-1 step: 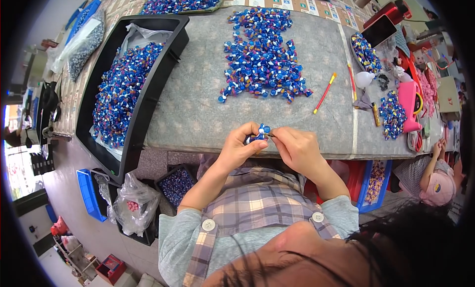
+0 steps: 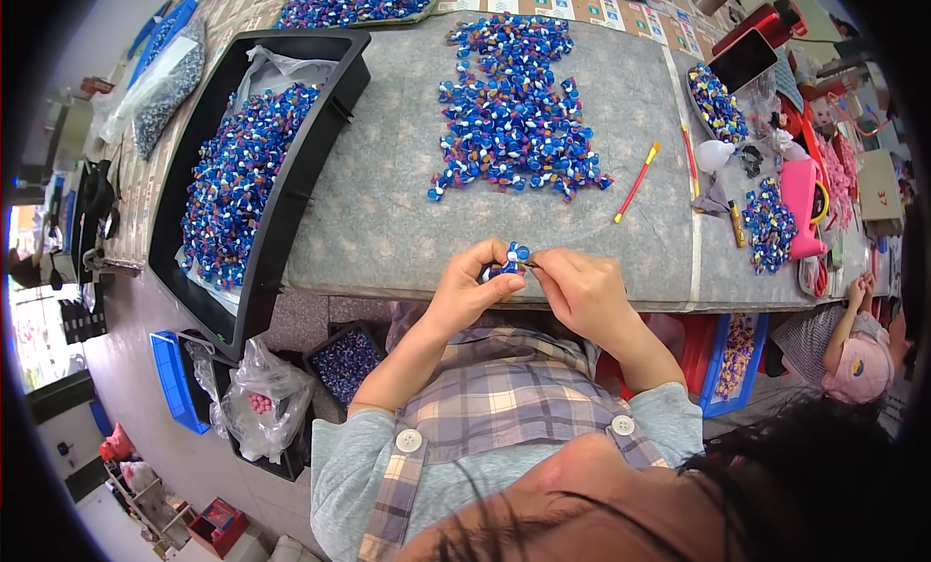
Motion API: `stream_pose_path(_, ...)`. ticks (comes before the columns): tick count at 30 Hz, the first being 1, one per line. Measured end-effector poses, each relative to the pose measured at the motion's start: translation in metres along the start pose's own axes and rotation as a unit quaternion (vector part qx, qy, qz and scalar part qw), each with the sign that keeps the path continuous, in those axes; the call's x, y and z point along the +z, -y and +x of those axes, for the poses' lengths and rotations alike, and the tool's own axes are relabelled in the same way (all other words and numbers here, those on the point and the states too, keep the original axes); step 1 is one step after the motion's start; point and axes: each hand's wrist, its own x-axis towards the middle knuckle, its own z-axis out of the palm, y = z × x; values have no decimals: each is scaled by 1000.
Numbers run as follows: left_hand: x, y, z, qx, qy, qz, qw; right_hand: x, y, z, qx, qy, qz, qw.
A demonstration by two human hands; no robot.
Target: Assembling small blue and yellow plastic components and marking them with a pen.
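Observation:
Just past the table's near edge, my left hand (image 2: 473, 283) is closed around a small blue-and-white figurine (image 2: 513, 256). Its head shows above my thumb, while my fingers cover much of its body. My right hand (image 2: 582, 286) is closed in a pinch right beside it. A short, thin dark tip sticks out from those fingers and meets the figurine; what it belongs to is hidden. Farther back on the grey table cover (image 2: 388, 174) lies a heap of similar small figurines (image 2: 514, 116), blue and white with orange and purple parts.
On the left, a black tray (image 2: 291, 198) holds many more figurines. A red-and-yellow brush (image 2: 635, 186) and another stick (image 2: 690, 160) lie to the right. Beyond are a phone (image 2: 744, 62), a white bulb (image 2: 714, 155) and a pink object (image 2: 799, 208). Another person (image 2: 853, 353) sits far right.

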Motion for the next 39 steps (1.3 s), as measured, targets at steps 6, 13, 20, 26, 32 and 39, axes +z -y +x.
stream_pose_path(6, 0, 5, 3, 15, -16, 55, 998, -1, -5, 1, 12, 14, 12, 1000)
stream_pose_path(13, -5, 18, 9, -10, 26, -49, 998, -4, -20, -3, 20, -7, 134, 991)
stream_pose_path(20, -10, 17, 7, -6, -35, -17, 999, -34, -117, -22, 260, -190, -185, 929)
stream_pose_path(26, 1, 14, 8, -22, -33, -4, 999, -40, -138, 7, 214, -144, -294, 920)
stream_pose_path(32, 2, 15, 6, -35, -3, -74, 997, -22, -160, 17, 323, -21, -288, 901)
stream_pose_path(39, 1, 14, 9, -58, 52, -151, 985, -45, -65, 6, 220, -158, 341, 900)
